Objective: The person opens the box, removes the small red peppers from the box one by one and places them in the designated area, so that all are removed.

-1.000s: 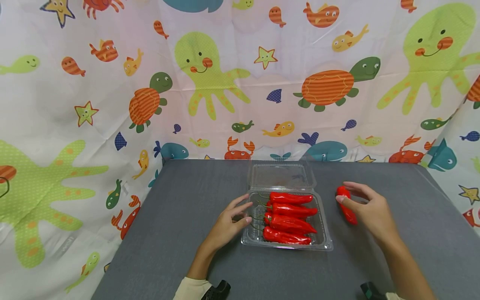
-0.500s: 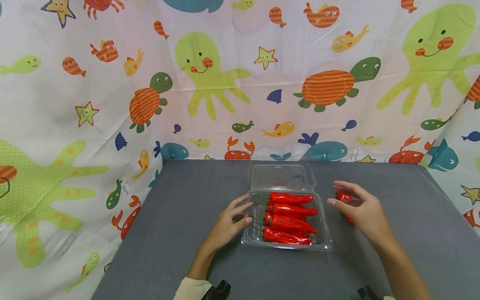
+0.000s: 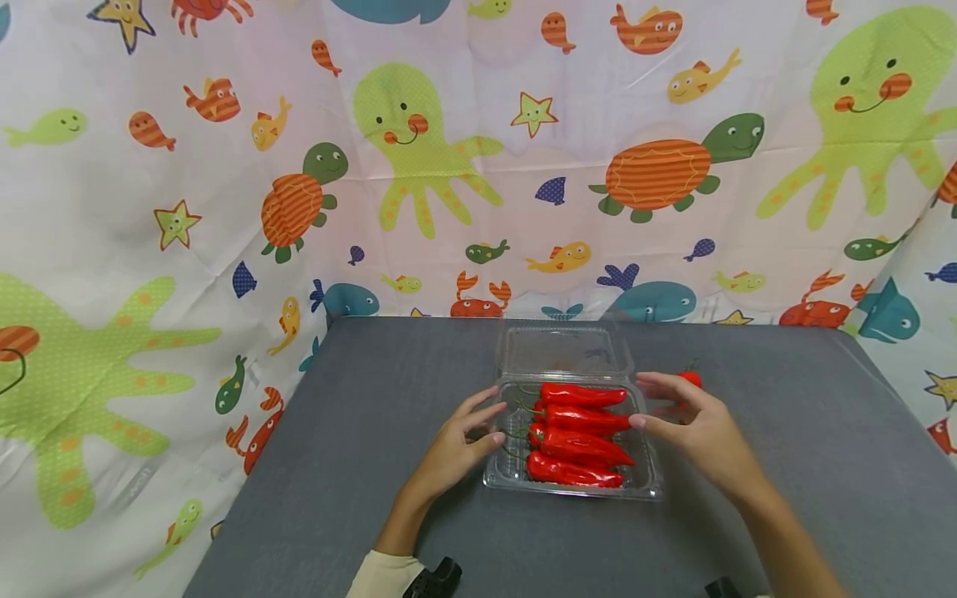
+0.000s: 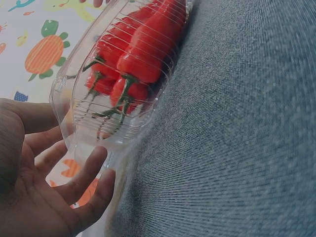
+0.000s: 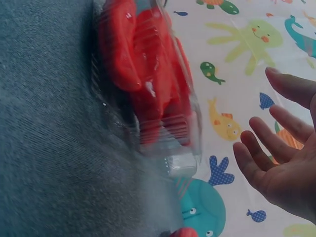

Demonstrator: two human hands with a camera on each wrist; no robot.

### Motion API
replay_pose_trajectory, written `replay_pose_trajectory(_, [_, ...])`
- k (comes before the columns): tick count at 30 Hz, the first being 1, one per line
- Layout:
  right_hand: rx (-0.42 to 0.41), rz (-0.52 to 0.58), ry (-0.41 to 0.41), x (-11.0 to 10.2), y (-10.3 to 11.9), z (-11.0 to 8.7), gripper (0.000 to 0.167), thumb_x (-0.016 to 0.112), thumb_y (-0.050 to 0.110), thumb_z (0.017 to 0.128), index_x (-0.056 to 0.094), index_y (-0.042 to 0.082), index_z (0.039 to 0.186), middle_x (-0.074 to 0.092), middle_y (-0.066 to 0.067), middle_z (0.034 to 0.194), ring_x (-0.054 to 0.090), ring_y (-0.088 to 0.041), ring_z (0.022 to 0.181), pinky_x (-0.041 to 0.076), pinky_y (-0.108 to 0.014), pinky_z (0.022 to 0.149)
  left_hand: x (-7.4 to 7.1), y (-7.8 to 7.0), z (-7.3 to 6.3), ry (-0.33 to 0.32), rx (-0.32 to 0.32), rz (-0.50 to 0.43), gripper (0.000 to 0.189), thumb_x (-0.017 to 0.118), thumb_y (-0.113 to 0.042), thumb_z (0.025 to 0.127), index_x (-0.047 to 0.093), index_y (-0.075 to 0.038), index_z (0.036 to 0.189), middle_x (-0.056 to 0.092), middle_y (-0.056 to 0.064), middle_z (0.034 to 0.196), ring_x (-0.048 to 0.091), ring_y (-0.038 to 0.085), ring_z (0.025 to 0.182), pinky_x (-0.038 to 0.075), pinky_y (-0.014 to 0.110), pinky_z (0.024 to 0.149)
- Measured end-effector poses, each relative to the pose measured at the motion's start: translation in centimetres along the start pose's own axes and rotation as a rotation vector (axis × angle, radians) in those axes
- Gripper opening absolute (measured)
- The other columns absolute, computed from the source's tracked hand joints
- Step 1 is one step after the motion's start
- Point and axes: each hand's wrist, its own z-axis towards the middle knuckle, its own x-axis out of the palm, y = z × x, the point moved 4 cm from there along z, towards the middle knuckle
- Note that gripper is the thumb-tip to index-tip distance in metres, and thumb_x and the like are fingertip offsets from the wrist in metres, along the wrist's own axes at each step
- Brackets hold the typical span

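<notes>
In the head view, a clear plastic clamshell container [image 3: 639, 490] lies on the table, its lid [image 3: 566, 350] folded back. Several red peppers [image 3: 571, 475] with green stems lie crosswise inside. My left hand [image 3: 447, 453] is at the container's left side; its relaxed, spread fingers [image 4: 94, 170] are right at the rim in the left wrist view. Over the container's right edge, my right hand [image 3: 706, 436] hovers with fingers and thumb apart, holding nothing. Behind it a loose red pepper [image 3: 689, 379] lies on the table, mostly hidden by the hand.
The table has a grey cloth top [image 3: 374, 390]. A white curtain [image 3: 478, 75] printed with sea animals hangs behind it and along both sides. A dark wrist strap device [image 3: 434, 579] sits at the left sleeve.
My right hand has let go of the loose pepper and moved left to the container's right edge. The pepper stays on the table. My left hand has not visibly moved.
</notes>
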Motion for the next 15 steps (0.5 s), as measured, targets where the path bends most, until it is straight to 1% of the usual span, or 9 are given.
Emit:
replay_pose_trajectory(7, [0.018,0.031,0.077,1.4,-0.2,-0.1,0.066,0.084,0.03,0.093,0.056,0.013,0.151,0.062,-0.018,0.143,0.065,-0.039,0.121,0.059,-0.027,0.084,0.0,0.1,0.1,0.0,-0.007,0.001,0.053,0.072,-0.016,0.102,0.058,-0.002,0.151,0.039,0.005,0.169,0.065,0.026,0.115,0.054,0.032,0.097])
replay_pose_trajectory(11, [0.014,0.063,0.107,2.0,-0.2,-0.3,0.065,0.084,0.029,0.092,0.058,0.013,0.149,0.064,-0.016,0.14,0.063,-0.038,0.122,0.059,-0.028,0.086,0.0,0.1,0.1,-0.001,-0.012,-0.002,0.053,0.072,-0.015,0.102,0.058,-0.002,0.151,0.039,0.005,0.169,0.064,0.025,0.115,0.054,0.031,0.096])
replay_pose_trajectory(15, [0.013,0.109,0.146,2.6,-0.2,-0.3,0.063,0.085,0.026,0.091,0.059,0.011,0.147,0.064,-0.017,0.141,0.064,-0.04,0.121,0.06,-0.029,0.083,0.0,0.0,0.0,-0.001,-0.013,-0.003,0.052,0.072,-0.014,0.102,0.058,-0.002,0.151,0.039,0.005,0.169,0.064,0.025,0.115,0.054,0.03,0.096])
